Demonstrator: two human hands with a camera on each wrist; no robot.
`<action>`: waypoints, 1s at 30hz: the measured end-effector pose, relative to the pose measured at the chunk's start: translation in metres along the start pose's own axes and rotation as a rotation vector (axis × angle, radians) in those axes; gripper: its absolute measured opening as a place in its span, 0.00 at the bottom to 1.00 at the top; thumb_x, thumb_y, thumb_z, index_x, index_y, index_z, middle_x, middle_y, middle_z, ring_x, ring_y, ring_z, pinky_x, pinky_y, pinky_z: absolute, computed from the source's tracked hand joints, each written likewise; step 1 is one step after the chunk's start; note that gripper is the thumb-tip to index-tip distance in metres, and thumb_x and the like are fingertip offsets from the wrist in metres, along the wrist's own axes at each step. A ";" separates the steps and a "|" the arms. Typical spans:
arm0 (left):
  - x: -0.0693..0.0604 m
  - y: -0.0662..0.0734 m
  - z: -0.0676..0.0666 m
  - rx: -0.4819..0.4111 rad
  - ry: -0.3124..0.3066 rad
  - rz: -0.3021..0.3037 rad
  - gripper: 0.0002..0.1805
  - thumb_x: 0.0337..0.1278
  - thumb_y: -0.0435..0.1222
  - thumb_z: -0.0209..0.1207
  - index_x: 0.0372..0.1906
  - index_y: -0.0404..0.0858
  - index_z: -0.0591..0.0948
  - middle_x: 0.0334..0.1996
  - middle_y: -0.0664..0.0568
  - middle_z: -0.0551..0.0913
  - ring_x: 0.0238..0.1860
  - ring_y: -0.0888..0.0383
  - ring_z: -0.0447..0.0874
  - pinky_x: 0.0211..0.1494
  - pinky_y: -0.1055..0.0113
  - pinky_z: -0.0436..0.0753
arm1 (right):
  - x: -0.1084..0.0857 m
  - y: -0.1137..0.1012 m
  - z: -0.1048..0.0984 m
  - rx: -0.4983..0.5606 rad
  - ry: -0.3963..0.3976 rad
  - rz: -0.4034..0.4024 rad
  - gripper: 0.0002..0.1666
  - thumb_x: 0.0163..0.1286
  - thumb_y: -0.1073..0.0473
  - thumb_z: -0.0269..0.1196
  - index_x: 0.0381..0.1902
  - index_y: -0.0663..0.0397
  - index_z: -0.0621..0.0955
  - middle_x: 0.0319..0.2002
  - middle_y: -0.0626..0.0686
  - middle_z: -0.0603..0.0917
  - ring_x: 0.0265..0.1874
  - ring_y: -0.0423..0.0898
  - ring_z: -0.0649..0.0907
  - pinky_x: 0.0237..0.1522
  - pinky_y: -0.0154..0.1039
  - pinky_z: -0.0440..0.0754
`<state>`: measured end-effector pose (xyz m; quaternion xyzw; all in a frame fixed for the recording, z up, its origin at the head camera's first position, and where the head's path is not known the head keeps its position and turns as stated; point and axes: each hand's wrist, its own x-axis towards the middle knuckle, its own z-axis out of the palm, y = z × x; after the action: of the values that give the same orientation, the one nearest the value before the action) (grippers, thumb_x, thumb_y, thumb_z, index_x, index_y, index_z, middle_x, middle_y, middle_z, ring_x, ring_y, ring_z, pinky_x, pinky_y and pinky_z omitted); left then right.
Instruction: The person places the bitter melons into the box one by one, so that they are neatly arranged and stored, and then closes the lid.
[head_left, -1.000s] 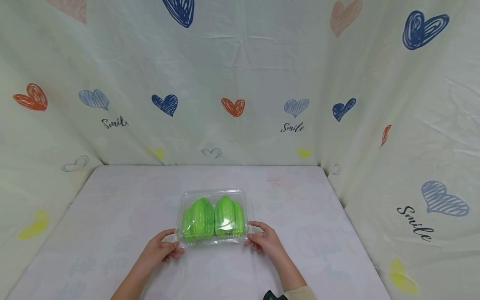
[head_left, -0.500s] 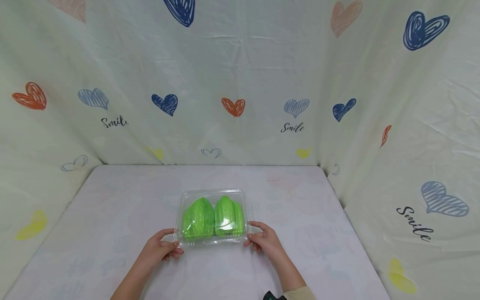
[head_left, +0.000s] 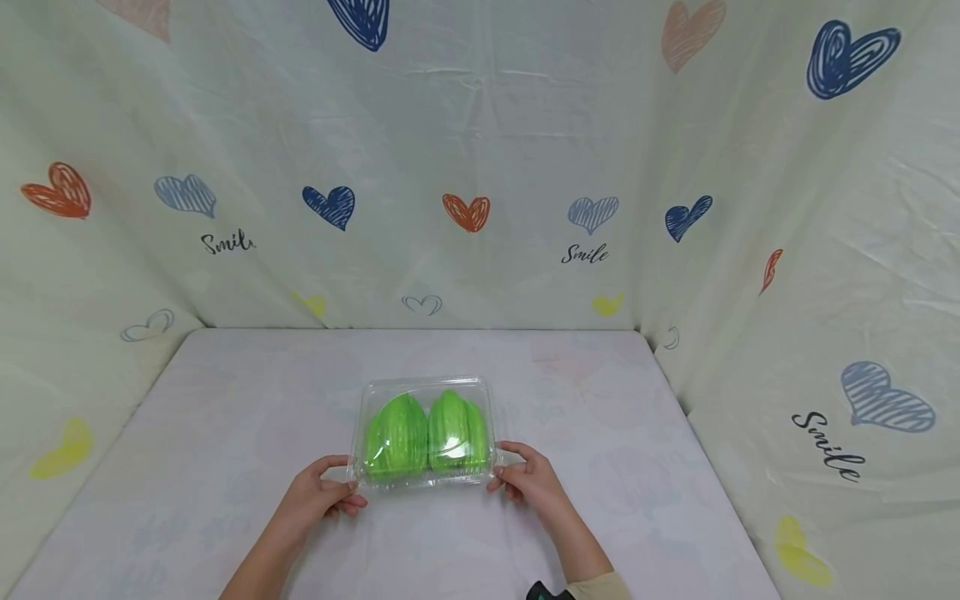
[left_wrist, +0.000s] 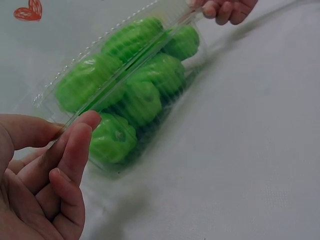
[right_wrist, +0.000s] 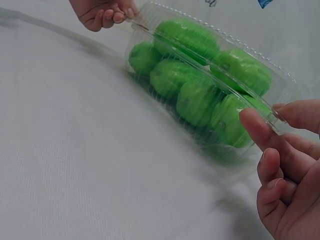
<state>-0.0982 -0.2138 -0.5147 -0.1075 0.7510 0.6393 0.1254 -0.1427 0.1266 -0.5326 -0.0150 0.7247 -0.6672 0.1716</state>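
A clear plastic clamshell box point(head_left: 424, 387) is near the middle of the white table, with its lid down. Inside lie glossy, ribbed green gourds point(head_left: 397, 440), several of them stacked, as both wrist views show. My left hand point(head_left: 317, 497) pinches the box's rim at the near left corner, thumb on one side and fingers on the other. At the near right corner, my right hand point(head_left: 532, 482) pinches the rim the same way. The remaining fingers of each hand curl loosely below. Whether the box touches the table is hard to tell.
The white table point(head_left: 600, 400) spreads around the box on all sides. A pale curtain point(head_left: 525, 125) printed with hearts and "Smile" encloses its back and both sides. A dark device point(head_left: 547, 592) shows by the right sleeve point(head_left: 600, 587).
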 end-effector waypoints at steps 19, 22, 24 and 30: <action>0.000 -0.002 -0.003 -0.032 -0.073 -0.013 0.32 0.64 0.28 0.55 0.68 0.22 0.56 0.29 0.42 0.87 0.28 0.56 0.87 0.26 0.69 0.75 | -0.014 -0.028 0.006 -0.003 -0.011 -0.006 0.30 0.65 0.69 0.62 0.63 0.72 0.68 0.24 0.56 0.86 0.18 0.40 0.73 0.21 0.31 0.69; 0.000 -0.002 -0.002 -0.038 -0.065 -0.009 0.32 0.63 0.28 0.55 0.67 0.22 0.57 0.28 0.41 0.87 0.27 0.56 0.87 0.26 0.70 0.75 | -0.014 -0.028 0.005 -0.001 -0.011 0.005 0.29 0.65 0.69 0.61 0.63 0.72 0.69 0.24 0.56 0.86 0.18 0.40 0.73 0.21 0.31 0.69; 0.001 -0.002 -0.001 -0.042 -0.055 -0.007 0.31 0.62 0.26 0.55 0.67 0.22 0.57 0.28 0.41 0.87 0.27 0.56 0.87 0.26 0.70 0.75 | -0.012 -0.026 0.005 0.001 -0.011 0.003 0.29 0.65 0.69 0.62 0.63 0.72 0.69 0.24 0.56 0.86 0.18 0.40 0.73 0.21 0.31 0.69; 0.002 -0.003 0.000 -0.042 -0.013 -0.006 0.29 0.59 0.24 0.55 0.64 0.21 0.61 0.25 0.41 0.86 0.25 0.54 0.86 0.26 0.70 0.76 | 0.000 -0.003 0.002 -0.005 -0.008 0.008 0.30 0.66 0.68 0.62 0.64 0.70 0.68 0.24 0.55 0.86 0.18 0.41 0.73 0.20 0.31 0.68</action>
<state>-0.0987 -0.2139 -0.5183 -0.1082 0.7361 0.6553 0.1300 -0.1428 0.1246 -0.5298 -0.0152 0.7256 -0.6648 0.1769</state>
